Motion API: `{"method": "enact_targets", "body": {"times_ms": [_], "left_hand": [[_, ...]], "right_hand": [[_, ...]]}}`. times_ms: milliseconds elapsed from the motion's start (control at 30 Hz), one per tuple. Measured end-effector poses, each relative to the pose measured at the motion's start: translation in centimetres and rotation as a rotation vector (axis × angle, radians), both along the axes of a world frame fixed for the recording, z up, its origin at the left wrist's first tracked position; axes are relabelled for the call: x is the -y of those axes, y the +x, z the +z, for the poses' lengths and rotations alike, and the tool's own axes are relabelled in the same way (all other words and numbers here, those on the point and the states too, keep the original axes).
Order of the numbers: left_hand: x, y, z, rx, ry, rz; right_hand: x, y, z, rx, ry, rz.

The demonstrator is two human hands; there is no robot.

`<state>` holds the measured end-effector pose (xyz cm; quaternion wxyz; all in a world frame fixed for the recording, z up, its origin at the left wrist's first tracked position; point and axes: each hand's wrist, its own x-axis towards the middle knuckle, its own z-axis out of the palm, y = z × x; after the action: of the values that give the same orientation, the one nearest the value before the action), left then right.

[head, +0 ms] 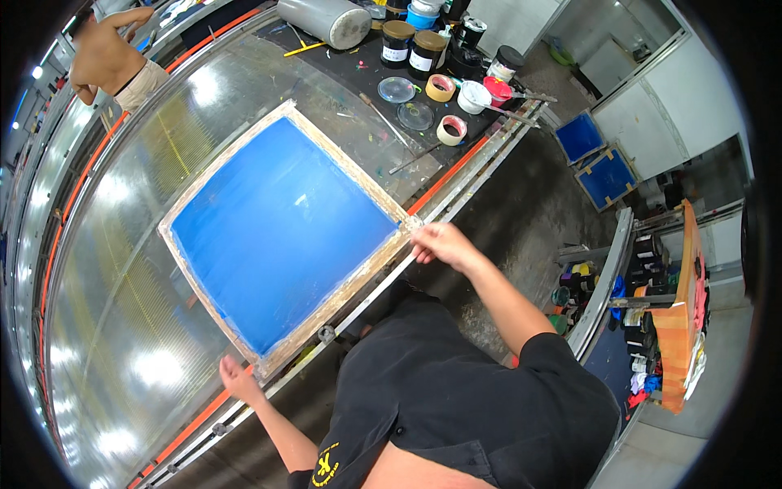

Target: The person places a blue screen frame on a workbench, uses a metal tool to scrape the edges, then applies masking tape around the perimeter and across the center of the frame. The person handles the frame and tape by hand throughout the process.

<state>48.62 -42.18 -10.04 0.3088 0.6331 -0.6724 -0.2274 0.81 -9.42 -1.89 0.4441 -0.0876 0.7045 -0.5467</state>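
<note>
A screen-printing frame [353,292] with pale, worn wooden sides and a blue-coated mesh [281,226] lies across the long glossy table [131,244] before me. By its near right corner is my right hand [446,244], its fingers curled together. My left hand [241,382] is beside the near left corner, fingers pointing up along the wood. Whether either hand grips or only touches the frame is hard to make out. A small pale mark shows near the middle of the mesh.
Beyond the frame are ink jars [397,44], tape rolls [440,87], clear lids [397,90], a screwdriver-like tool [385,121] and a metal cylinder [330,21]. Two more blue screens [606,176] lean against the wall. Shelves of jars [641,330] stand behind at right. Another person [116,58] works far left.
</note>
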Motion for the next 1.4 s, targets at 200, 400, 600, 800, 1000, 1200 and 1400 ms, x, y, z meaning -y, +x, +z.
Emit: {"method": "enact_targets", "body": {"times_ms": [200,400,600,800,1000,1200,1400], "left_hand": [[-6.4,7.3,1.2,-0.173,-0.142,0.669],[-26.7,9.1,-10.8,-0.658,0.754,1.083],[-37.4,-15.3,-11.5,-0.328,1.507,0.459],[-41.0,-14.5,-7.8,-0.907,1.137,0.93],[-38.5,-18.5,-1.4,-0.666,0.638,0.89],[-28.6,-26.5,9.5,-0.786,0.393,0.45],[-23.7,-31.3,11.5,-0.716,0.496,-0.096]], "right_hand": [[-0.3,-17.3,1.9,-0.488,-0.006,-0.104],[3.9,-34.4,-2.3,-1.203,0.412,0.165],[6.8,-50.5,-7.2,-1.446,0.473,0.432],[8.7,-53.6,-6.8,-1.354,1.023,0.827],[9.8,-52.6,0.3,-1.053,0.419,0.777],[8.1,-25.9,8.6,-0.339,-0.222,0.877],[10.5,-8.4,9.2,-0.25,-0.419,1.476]]}}
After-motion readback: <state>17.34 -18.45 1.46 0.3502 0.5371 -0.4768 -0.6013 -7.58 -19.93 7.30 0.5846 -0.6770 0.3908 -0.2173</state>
